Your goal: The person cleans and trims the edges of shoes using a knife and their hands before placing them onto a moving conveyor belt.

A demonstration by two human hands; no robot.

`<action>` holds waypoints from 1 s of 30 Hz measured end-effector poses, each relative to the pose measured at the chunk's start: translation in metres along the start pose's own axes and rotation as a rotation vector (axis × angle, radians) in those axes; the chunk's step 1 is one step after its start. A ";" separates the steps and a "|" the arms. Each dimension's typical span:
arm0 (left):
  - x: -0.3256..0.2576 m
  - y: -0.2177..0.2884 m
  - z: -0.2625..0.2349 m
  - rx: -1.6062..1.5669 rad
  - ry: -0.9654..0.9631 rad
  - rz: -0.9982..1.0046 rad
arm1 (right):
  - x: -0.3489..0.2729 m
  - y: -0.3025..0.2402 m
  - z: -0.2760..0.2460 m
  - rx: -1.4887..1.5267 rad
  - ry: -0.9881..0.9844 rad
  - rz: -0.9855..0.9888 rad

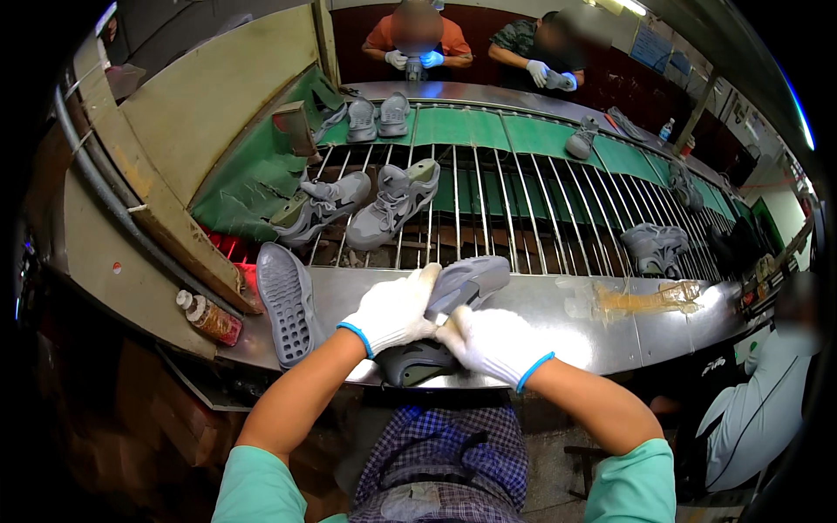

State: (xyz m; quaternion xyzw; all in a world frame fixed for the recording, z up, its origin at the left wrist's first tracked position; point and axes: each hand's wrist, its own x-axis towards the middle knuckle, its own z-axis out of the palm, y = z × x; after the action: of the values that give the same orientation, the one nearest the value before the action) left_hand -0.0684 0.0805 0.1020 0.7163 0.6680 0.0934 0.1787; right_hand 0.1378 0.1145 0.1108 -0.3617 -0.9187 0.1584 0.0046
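A grey shoe sole (475, 281) is tilted up over the metal ledge, its ridged edge toward the far side. My left hand (397, 307), in a white knit glove with a blue cuff, grips its left end. Gloved the same way, my right hand (491, 343) is closed at the sole's near edge; a small pale bit shows at its fingertips, too small to name. Below my hands a grey shoe (418, 363) lies at the ledge's near edge, partly covered by them. Left of my left hand rests another grey sole (288, 305), its holed inner side up.
A metal roller conveyor (523, 209) runs beyond the ledge (602, 336), carrying several grey shoes, including a nearby pair (392, 205). A bottle (209, 316) stands by the left panel (227, 105). Two gloved people work across the conveyor; another person sits at right.
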 end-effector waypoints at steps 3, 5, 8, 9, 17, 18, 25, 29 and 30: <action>-0.008 0.001 -0.004 -0.030 -0.003 0.019 | -0.008 0.034 -0.010 -0.144 0.223 0.019; -0.014 -0.001 -0.003 -0.030 0.010 0.011 | -0.014 0.065 -0.017 -0.276 0.345 -0.019; -0.011 0.005 -0.006 -0.060 -0.032 0.016 | -0.033 0.116 -0.043 -0.228 0.571 0.312; -0.013 0.004 -0.007 -0.055 -0.025 0.004 | -0.041 0.114 -0.048 -0.133 0.557 0.338; -0.014 0.004 -0.001 -0.018 0.009 0.075 | -0.018 0.013 0.005 0.083 -0.057 0.215; -0.012 0.001 0.006 0.037 0.079 0.093 | -0.011 0.005 0.004 0.048 -0.069 0.165; -0.088 -0.019 0.046 0.072 0.662 0.245 | -0.033 0.011 0.018 0.275 -0.324 -0.073; -0.133 -0.043 0.121 -0.095 0.827 -0.016 | -0.050 -0.024 -0.003 0.258 -0.338 0.054; -0.132 -0.042 0.126 -0.141 0.830 -0.040 | -0.048 -0.029 -0.005 0.246 -0.257 0.037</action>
State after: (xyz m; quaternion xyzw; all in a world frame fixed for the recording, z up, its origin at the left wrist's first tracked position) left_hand -0.0717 -0.0649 -0.0161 0.5909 0.6889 0.4162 -0.0552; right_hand 0.1548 0.0644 0.1289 -0.3520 -0.8787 0.3145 -0.0715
